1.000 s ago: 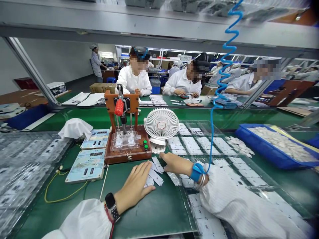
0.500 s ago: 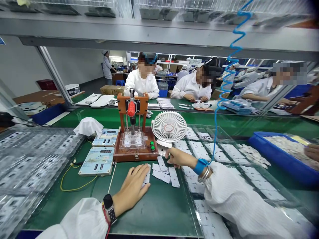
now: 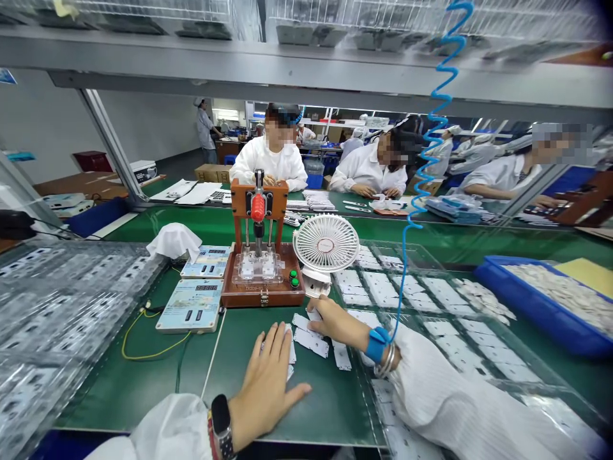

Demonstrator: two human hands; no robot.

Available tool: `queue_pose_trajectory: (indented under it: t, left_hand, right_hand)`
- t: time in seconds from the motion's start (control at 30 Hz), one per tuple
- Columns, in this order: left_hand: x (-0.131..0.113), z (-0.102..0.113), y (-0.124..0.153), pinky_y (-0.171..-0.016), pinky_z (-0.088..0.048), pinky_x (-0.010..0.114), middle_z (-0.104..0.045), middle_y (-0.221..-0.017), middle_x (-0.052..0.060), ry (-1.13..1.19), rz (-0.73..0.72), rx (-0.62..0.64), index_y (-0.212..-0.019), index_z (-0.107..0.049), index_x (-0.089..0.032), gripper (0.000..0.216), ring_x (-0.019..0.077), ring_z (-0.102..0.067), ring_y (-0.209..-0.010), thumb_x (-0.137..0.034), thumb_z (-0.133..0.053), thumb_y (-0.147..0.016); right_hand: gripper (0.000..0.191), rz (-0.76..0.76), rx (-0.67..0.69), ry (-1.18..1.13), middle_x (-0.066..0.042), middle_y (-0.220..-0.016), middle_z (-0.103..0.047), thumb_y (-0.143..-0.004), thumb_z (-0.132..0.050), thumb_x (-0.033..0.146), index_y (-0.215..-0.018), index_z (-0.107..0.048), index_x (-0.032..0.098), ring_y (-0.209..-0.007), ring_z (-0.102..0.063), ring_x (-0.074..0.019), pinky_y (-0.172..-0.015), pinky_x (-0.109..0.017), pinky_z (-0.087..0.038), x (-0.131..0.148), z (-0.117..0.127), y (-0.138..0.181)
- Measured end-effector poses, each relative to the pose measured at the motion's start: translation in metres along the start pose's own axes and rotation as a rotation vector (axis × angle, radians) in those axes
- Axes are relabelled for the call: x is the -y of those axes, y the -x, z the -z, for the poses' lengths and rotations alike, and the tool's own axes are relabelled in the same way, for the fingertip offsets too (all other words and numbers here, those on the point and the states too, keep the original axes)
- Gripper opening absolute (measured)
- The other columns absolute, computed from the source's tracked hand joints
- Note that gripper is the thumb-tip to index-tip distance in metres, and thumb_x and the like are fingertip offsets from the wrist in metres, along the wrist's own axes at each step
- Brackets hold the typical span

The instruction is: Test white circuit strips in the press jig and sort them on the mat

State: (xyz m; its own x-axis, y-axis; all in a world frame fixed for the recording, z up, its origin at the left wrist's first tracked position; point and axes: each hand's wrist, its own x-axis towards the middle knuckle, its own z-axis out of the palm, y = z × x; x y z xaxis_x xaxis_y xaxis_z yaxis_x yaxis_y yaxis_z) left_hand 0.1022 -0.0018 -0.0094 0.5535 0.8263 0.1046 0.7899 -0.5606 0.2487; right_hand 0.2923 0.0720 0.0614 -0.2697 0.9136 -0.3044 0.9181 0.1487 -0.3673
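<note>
My left hand point(image 3: 268, 377) lies flat on the green mat, fingers stretched out and thumb apart. It partly covers some thin white rectangular boards point(image 3: 292, 345) that show past its fingertips. My right hand point(image 3: 330, 322), with a blue wrist strap point(image 3: 377, 345), reaches in from the right. Its fingers are bent and closed on a small white board point(image 3: 313, 314), mostly hidden by them. Around it lie further loose white boards point(image 3: 310, 342). Just behind stands a press fixture point(image 3: 258, 255) with a red-handled clamp on a brown base.
A white fan point(image 3: 325, 244) stands right of the press. Two meter boxes point(image 3: 189, 306) with a yellow wire sit left. Clear trays point(image 3: 445, 291) of white boards fill the right; stacked trays point(image 3: 71, 306) fill the left. A blue bin point(image 3: 541, 313) is far right. Co-workers sit opposite.
My right hand has moved from beside the fan down onto the loose boards. My left hand has shifted slightly toward me, its thumb wider. Another person's hand has left the blue bin.
</note>
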Motion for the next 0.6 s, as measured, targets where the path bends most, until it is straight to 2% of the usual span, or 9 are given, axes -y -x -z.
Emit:
queue_pose_trajectory:
  t: [0.07,0.2,0.37,0.5,0.6]
  left_hand:
    - [-0.005,-0.003,0.001,-0.111,-0.026,0.054,-0.024,-0.150,0.022,-0.017,-0.005,0.006,-0.145,-0.027,-0.002,0.080,0.0352,-0.021,-0.140,-0.056,-0.047,-0.090]
    - [-0.006,-0.004,-0.013,-0.112,-0.024,0.054,-0.025,-0.150,0.022,-0.052,0.065,-0.007,-0.144,-0.029,-0.001,0.068,0.0333,-0.022,-0.140,-0.045,-0.043,-0.094]
    - [0.001,0.000,-0.033,-0.112,-0.026,0.053,-0.025,-0.150,0.022,-0.061,0.086,-0.004,-0.143,-0.031,0.000,0.069,0.0334,-0.024,-0.139,-0.047,-0.044,-0.094]
    - [0.007,-0.001,-0.026,-0.111,-0.029,0.052,-0.030,-0.149,0.020,-0.049,0.062,-0.045,-0.142,-0.034,-0.003,0.061,0.0320,-0.027,-0.139,-0.040,-0.044,-0.095]
    - [0.012,0.001,-0.013,-0.110,-0.031,0.050,-0.036,-0.147,0.019,-0.045,0.086,-0.082,-0.138,-0.040,-0.005,0.055,0.0322,-0.030,-0.137,-0.038,-0.047,-0.094]
  right_hand:
    - [0.033,0.007,-0.023,-0.016,-0.014,-0.114,-0.053,-0.082,-0.061,0.018,-0.113,-0.054,0.011,-0.107,-0.054,-0.0252,-0.090,-0.031,-0.041,-0.003,-0.006,0.001]
    - [0.030,0.020,-0.075,-0.043,-0.012,-0.108,-0.055,-0.080,-0.062,0.019,-0.108,-0.053,0.012,-0.101,-0.055,-0.0240,-0.084,-0.030,-0.041,-0.008,-0.015,0.001]
    - [0.031,0.022,-0.069,-0.043,-0.011,-0.105,-0.055,-0.077,-0.062,0.017,-0.107,-0.051,0.013,-0.101,-0.054,-0.0225,-0.083,-0.028,-0.041,-0.007,-0.014,0.004]
    - [0.036,0.005,-0.061,-0.021,-0.012,-0.109,-0.054,-0.078,-0.061,0.017,-0.112,-0.049,0.013,-0.102,-0.054,-0.0235,-0.084,-0.030,-0.041,-0.006,-0.008,0.009]
    - [0.035,0.032,-0.055,-0.050,-0.013,-0.111,-0.055,-0.083,-0.059,0.023,-0.115,-0.049,0.013,-0.104,-0.054,-0.0238,-0.086,-0.031,-0.042,-0.009,0.002,0.013]
